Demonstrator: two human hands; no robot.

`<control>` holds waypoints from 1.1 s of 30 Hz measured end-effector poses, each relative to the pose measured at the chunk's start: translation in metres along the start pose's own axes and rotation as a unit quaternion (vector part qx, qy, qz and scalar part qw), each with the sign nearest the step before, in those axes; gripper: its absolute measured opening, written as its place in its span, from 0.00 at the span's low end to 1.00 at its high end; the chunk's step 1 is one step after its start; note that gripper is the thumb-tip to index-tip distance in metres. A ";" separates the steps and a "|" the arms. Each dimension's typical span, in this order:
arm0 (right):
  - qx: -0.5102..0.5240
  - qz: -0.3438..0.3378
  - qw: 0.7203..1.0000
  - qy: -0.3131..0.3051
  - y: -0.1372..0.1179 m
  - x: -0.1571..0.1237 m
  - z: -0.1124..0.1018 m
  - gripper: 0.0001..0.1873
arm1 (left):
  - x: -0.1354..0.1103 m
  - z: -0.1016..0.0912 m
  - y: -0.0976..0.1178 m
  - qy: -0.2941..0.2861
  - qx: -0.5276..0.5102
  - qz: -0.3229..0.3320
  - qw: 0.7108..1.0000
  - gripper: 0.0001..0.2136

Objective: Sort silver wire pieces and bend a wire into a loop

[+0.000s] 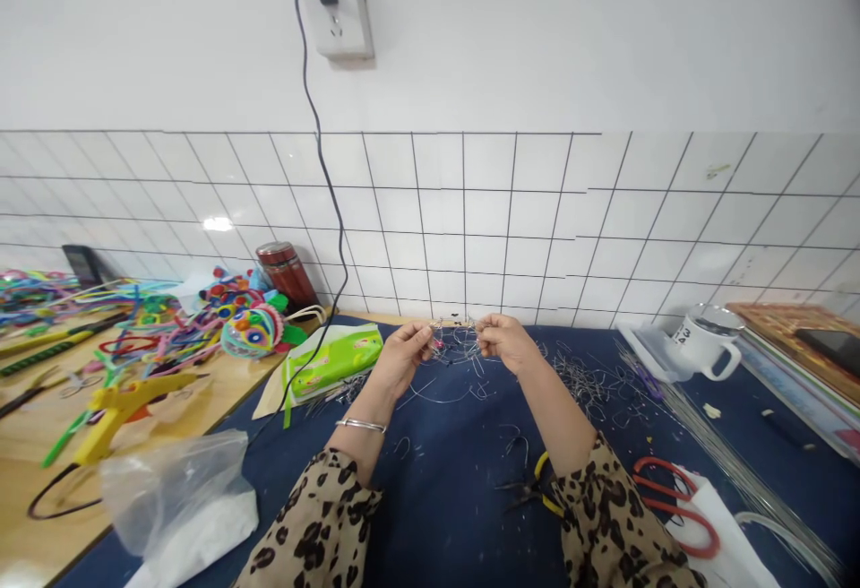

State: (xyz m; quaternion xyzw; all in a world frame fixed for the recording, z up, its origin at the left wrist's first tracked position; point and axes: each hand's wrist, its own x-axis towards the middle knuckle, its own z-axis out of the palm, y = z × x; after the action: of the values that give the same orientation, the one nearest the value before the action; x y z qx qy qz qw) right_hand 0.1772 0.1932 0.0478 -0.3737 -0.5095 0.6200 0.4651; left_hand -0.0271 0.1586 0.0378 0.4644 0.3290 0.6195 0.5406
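Spanning the gap between both hands, head view: wire piece [457, 341], thin, silver-grey, bent into small loops; finer shape too small to tell. Long axis runs side to side, about level, one end towards each hand. Held in the air above the far part of the blue cloth [443, 498] that covers the worktop, close to the tiled wall.

Left hand [403, 357]: grip pressed together, fingertips pinching the left end of the wire piece. Silver bangle [361, 425] on that wrist.
Right hand [507, 341]: grip likewise pinching the right end.

On the cloth: loose wire bits [591, 386] scattered below and right of the hands; straight wire rods [726, 453] lying in a bundle at right; yellow-handled pliers [537, 485] just beside the right forearm; red-handled scissors [672, 503] further right.

Containers: white mug [705, 341], upright at far right, contents not visible. Clear plastic bag [181, 498], near left, holding something white. Red flask [286, 270], tilted, by the wall. Green tissue pack [332, 359], left of the left hand.

On bare wood, left: yellow glue gun [121, 404]; heap of coloured pipe cleaners [134, 319].
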 end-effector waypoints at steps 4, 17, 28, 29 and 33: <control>0.049 0.015 0.998 -0.043 -0.003 -0.002 -0.001 0.10 | -0.003 0.002 0.005 -0.003 -0.005 -0.004 1.000 0.13; 0.191 0.031 0.972 -0.132 0.023 0.000 0.024 0.14 | -0.018 0.017 0.037 -0.020 0.096 0.018 0.995 0.10; 0.186 -0.004 0.948 -0.260 0.001 -0.022 0.031 0.37 | -0.017 0.002 0.055 0.018 0.166 0.037 0.985 0.11; 0.181 -0.012 0.948 -0.261 0.002 -0.022 0.032 0.40 | -0.017 0.002 0.055 0.020 0.171 0.038 0.984 0.11; 0.146 -0.031 0.960 -0.237 0.005 -0.023 0.036 0.42 | -0.018 0.004 0.055 0.025 0.187 0.040 0.981 0.11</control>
State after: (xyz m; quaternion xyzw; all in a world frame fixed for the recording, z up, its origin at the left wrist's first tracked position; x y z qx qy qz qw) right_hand 0.1490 0.1607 0.0496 -0.1284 -0.5202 0.7437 0.3997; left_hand -0.0437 0.1297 0.0857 0.5546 0.4336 0.5798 0.4102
